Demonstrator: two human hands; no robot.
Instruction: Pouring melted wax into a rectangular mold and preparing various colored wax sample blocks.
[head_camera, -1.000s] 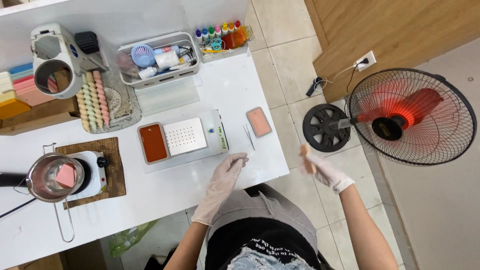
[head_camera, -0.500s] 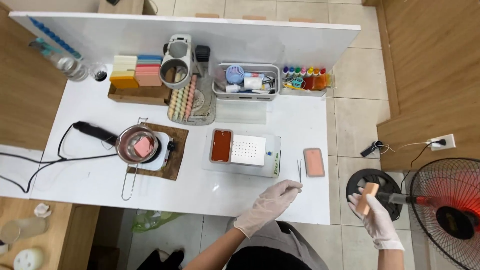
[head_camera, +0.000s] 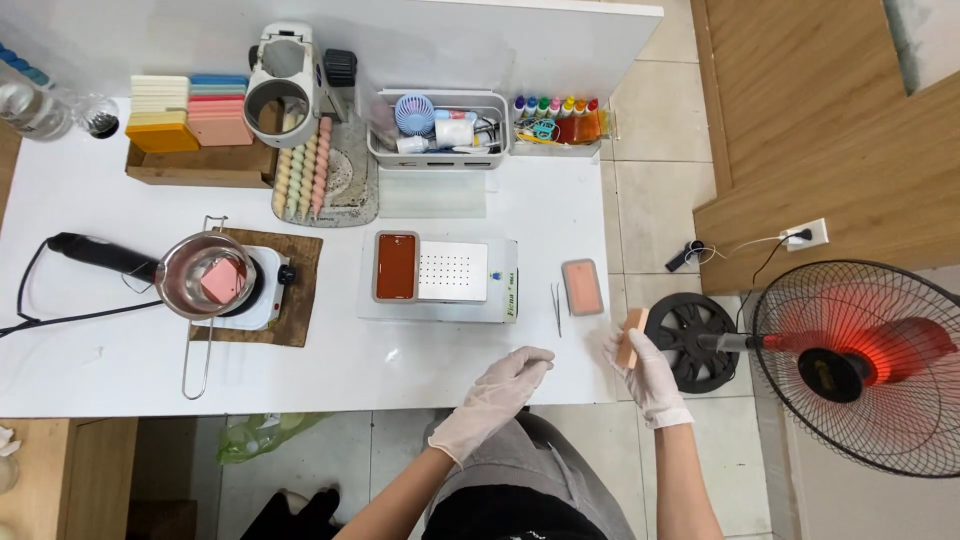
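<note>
My right hand (head_camera: 648, 375), in a white glove, holds a small salmon-pink block (head_camera: 630, 338) just off the table's right edge, close to the floor fan (head_camera: 850, 365). My gloved left hand (head_camera: 500, 392) rests with loose fingers on the front edge of the white table (head_camera: 90, 360), holding nothing. A pink rectangular mould (head_camera: 582, 286) and thin tweezers (head_camera: 556, 306) lie on the table just beyond my hands. A white tray unit (head_camera: 450, 275) with a red-brown filled mould (head_camera: 396, 266) sits in the middle.
A steel pot with a pink block (head_camera: 205, 275) stands on a small hot plate at the left. Coloured blocks (head_camera: 190, 110), a stand lens (head_camera: 285, 85), a basket of tools (head_camera: 440, 128) and dye bottles (head_camera: 555, 110) line the back. The fan spins at the right.
The view has shifted, so the table sits more to the left. My right hand has lifted the pink block nearer the table's edge. My left hand stays on the front edge.
</note>
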